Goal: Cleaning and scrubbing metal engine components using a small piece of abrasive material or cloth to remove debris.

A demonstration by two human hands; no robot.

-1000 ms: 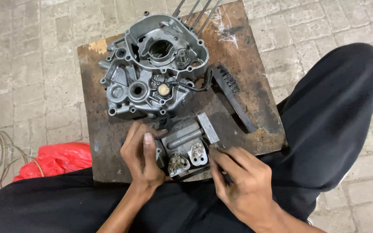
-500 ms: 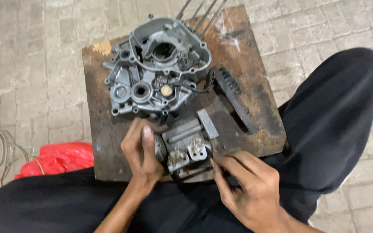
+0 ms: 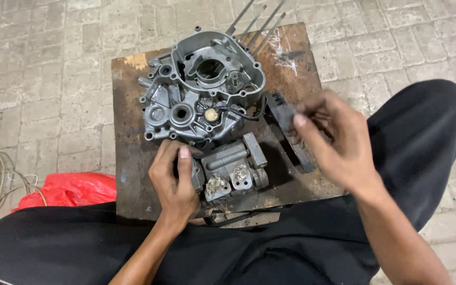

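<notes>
Left hand (image 3: 174,182) grips cylinder head (image 3: 233,166); right hand (image 3: 336,140) hovers apart

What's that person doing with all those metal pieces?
A person sits on a paved floor with a worn wooden board in front of them. Their left hand grips a small grey metal engine part lying on the board. Their right hand is raised above the board, fingers loosely curled, over a dark ribbed piece; whether it holds anything is unclear. A big silver engine casing lies further back on the board, with thin metal rods sticking out beyond it. A red plastic bag lies on the floor.
</notes>
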